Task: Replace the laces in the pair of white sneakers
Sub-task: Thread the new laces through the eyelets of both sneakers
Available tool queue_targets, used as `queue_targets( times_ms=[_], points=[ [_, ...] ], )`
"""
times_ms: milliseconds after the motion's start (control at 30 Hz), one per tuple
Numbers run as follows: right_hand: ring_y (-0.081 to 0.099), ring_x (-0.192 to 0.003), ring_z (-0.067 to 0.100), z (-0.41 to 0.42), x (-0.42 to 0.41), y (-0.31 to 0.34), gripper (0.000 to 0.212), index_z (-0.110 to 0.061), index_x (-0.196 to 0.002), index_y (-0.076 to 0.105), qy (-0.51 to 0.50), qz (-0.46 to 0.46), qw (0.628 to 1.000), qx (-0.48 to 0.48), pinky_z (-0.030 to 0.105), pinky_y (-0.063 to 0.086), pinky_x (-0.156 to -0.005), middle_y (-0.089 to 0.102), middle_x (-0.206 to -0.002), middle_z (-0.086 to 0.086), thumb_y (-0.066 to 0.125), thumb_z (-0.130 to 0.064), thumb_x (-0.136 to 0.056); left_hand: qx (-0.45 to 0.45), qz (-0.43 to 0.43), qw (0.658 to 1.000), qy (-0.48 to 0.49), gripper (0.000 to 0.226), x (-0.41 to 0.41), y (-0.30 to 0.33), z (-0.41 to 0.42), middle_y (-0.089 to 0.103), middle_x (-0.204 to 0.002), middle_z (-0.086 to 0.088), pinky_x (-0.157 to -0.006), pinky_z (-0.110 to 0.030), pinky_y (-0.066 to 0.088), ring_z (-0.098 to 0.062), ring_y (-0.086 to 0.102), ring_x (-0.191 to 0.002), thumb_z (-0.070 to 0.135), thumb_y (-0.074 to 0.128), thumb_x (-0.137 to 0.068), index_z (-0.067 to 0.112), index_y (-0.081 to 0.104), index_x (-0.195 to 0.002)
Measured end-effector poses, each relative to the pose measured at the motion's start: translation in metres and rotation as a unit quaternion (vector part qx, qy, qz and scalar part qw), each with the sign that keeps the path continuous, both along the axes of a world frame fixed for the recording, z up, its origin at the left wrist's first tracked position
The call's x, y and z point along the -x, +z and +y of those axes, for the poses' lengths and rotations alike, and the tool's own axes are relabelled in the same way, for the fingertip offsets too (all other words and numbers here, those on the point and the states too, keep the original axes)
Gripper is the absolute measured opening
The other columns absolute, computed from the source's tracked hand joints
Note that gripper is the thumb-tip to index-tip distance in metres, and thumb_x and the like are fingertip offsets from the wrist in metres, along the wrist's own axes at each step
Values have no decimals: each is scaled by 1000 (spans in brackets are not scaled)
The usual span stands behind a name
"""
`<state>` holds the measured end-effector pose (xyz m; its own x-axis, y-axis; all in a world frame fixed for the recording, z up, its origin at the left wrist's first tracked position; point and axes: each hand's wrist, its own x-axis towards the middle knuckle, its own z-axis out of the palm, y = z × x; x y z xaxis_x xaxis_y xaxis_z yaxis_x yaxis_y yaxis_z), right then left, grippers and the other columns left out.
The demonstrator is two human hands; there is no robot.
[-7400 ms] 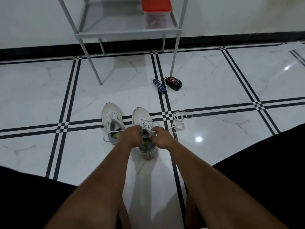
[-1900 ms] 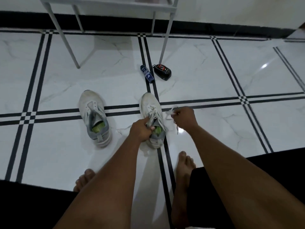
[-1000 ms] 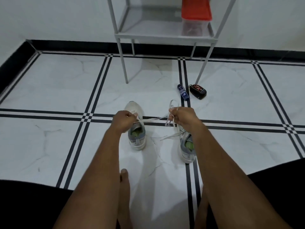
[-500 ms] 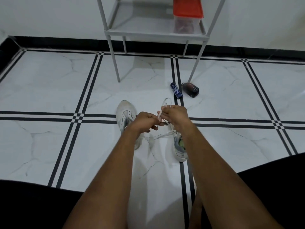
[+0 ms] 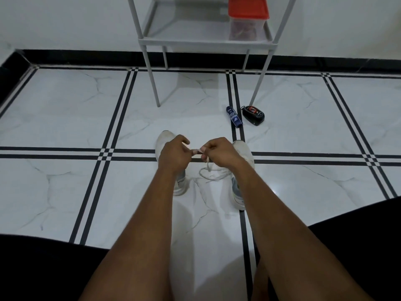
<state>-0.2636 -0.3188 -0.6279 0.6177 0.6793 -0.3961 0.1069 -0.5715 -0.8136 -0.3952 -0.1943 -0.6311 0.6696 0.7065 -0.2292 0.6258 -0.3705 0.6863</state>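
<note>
Two white sneakers stand side by side on the marble floor, toes pointing away. The left sneaker (image 5: 165, 137) is mostly hidden behind my left hand (image 5: 173, 156). The right sneaker (image 5: 243, 148) lies behind my right wrist. A white lace (image 5: 208, 170) hangs from my hands and loops on the floor between the shoes, running toward the right sneaker. My right hand (image 5: 219, 152) pinches the lace at its upper end. My left hand's fingertips meet it there, pinching the same lace.
A grey metal shelf rack (image 5: 206, 40) stands against the wall ahead, with a red-lidded box (image 5: 247, 16) on it. A blue tube (image 5: 234, 116) and a black shoe-polish sponge (image 5: 253, 115) lie on the floor beyond the right sneaker. My dark-clothed legs frame both lower corners.
My hands had stretched the lace wide apart between the shoes, then came together above the gap. The lace now dangles slack in a loop on the floor.
</note>
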Motion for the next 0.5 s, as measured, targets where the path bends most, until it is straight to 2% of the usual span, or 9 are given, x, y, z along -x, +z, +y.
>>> queue_targets(
  times_ms=[67, 133, 200, 267, 300, 400, 500],
  points=[
    [71, -67, 5, -3, -1, -7, 18, -2, -93, 79, -43, 28, 999, 13, 23, 54, -69, 80, -80, 1, 66, -11, -101, -101, 129, 986, -28, 41, 19, -22, -9, 71, -116, 3, -97, -43, 47, -24, 61, -115, 56, 64, -95, 24, 65, -121],
    [70, -68, 14, -5, -1, -12, 18, 4, -99, 74, -104, 117, 988, 1, 34, 63, -80, 73, -82, 9, 62, -9, -103, -100, 231, 965, -67, 45, 40, -46, -19, 67, -126, -2, -105, -46, 43, -29, 58, -123, 59, 55, -98, 25, 64, -125],
    [62, -65, 19, -5, 4, -17, 16, 3, -98, 67, -150, 198, 969, -16, 42, 66, -80, 61, -84, 14, 58, -9, -105, -30, 216, 975, -44, 42, 54, -61, -26, 72, -113, -4, -96, -41, 53, -29, 66, -106, 60, 52, -97, 24, 71, -109],
    [54, -60, 17, -5, 8, -24, 14, -3, -98, 65, -165, 220, 961, -9, 39, 64, -70, 54, -82, 11, 54, -7, -106, -8, 171, 985, 2, 46, 62, -66, -30, 74, -88, -2, -81, -37, 58, -25, 68, -85, 59, 46, -99, 22, 70, -83],
    [52, -57, 16, -5, 10, -28, 15, -5, -97, 65, -164, 213, 963, 2, 37, 60, -65, 52, -79, 9, 53, -7, -105, -25, 151, 988, 27, 48, 64, -66, -34, 71, -79, 1, -75, -35, 56, -25, 68, -80, 57, 45, -100, 22, 67, -78],
    [55, -53, 19, -7, 18, -38, 29, -7, -87, 64, -105, 144, 982, 57, 36, 54, -65, 54, -71, 8, 58, -27, -107, -70, 97, 990, 73, 36, 69, -69, -44, 66, -75, 6, -71, -33, 53, -22, 64, -75, 54, 51, -98, 24, 62, -81],
    [55, -53, 24, -11, 27, -47, 47, -13, -65, 51, -44, 91, 992, 75, 32, 49, -60, 51, -61, 7, 60, -33, -107, 9, 118, 992, 39, 28, 69, -79, -48, 68, -83, 11, -78, -33, 55, -17, 65, -81, 58, 60, -89, 30, 64, -88]
  ],
)
